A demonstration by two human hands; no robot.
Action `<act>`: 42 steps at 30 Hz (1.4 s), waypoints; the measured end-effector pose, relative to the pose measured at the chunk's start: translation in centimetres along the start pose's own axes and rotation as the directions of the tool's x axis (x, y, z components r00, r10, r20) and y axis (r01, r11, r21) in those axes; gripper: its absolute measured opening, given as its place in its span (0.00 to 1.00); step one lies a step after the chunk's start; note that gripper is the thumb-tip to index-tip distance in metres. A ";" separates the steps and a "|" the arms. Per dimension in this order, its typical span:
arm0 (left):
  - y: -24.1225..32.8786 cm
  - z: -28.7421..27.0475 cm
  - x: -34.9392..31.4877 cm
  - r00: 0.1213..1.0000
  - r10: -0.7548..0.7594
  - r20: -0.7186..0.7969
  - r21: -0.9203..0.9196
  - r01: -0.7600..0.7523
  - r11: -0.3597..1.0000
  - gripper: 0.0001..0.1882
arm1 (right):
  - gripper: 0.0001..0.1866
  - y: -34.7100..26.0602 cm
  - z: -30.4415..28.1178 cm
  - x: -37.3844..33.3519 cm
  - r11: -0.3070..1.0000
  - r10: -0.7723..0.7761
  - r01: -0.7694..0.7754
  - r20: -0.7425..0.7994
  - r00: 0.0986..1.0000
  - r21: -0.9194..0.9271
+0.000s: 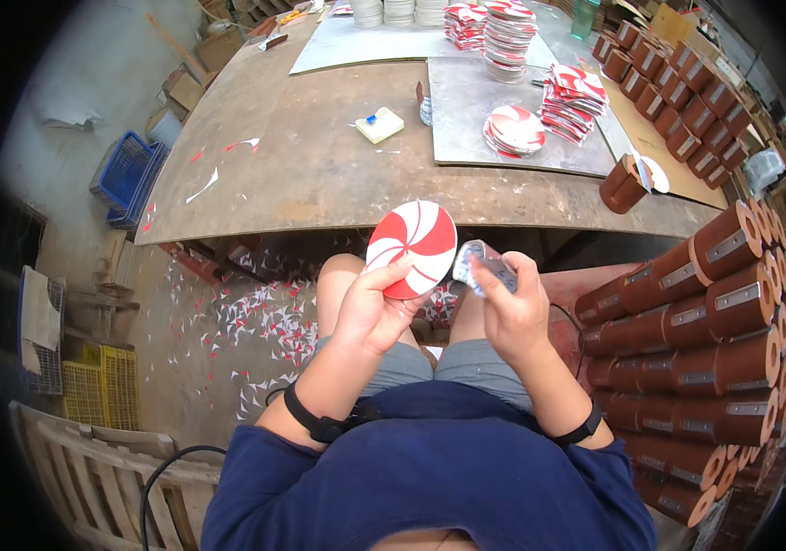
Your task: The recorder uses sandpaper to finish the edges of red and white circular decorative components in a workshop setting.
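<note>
Above my lap, my left hand (376, 314) grips the lower edge of a round disc (413, 241) with red and white swirls, thumb on its face. The disc is tilted with its patterned side towards me. To its right, my right hand (518, 308) is closed around a small grey block-like thing (501, 270) with a white and blue patterned end; its kind is unclear. That end is close beside the disc's right edge, apparently apart from it. On the table's grey board, similar discs lie in a low pile (514, 130) and in taller stacks (507, 46).
A brown wooden table (301, 156) spans the front, its near edge just beyond my hands. It bears a cream pad (380, 126) and a brown cup-like cylinder (623, 187). Brown cylinders (687, 340) are stacked high at right. Red and white scraps (274, 321) litter the floor.
</note>
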State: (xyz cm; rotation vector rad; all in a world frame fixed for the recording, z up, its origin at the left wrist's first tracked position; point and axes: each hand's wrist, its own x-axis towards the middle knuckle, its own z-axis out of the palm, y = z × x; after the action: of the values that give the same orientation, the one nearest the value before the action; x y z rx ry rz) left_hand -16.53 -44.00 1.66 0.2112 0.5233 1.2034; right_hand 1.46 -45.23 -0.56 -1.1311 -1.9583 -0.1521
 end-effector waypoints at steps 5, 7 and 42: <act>0.0 -0.1 -0.3 0.993 0.010 0.119 0.095 -0.022 0.995 0.21 | 0.24 0.1 -0.9 0.8 0.972 0.138 -0.098 -0.179 0.974 0.213; 0.0 0.0 -0.1 0.991 -0.020 0.131 0.102 0.007 0.995 0.22 | 0.24 -1.6 -2.1 2.3 0.958 0.089 -0.029 -0.199 0.976 0.285; 2.6 0.5 -0.8 0.982 0.017 0.188 0.457 -0.103 0.884 0.26 | 0.24 -0.4 -2.1 1.3 0.965 0.044 -0.009 -0.128 0.991 0.264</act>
State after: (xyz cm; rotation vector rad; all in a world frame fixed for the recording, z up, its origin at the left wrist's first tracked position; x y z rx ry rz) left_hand -18.60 -43.73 3.42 0.7464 0.6458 1.0896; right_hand 2.14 -45.64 1.87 -0.9478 -1.7839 0.0460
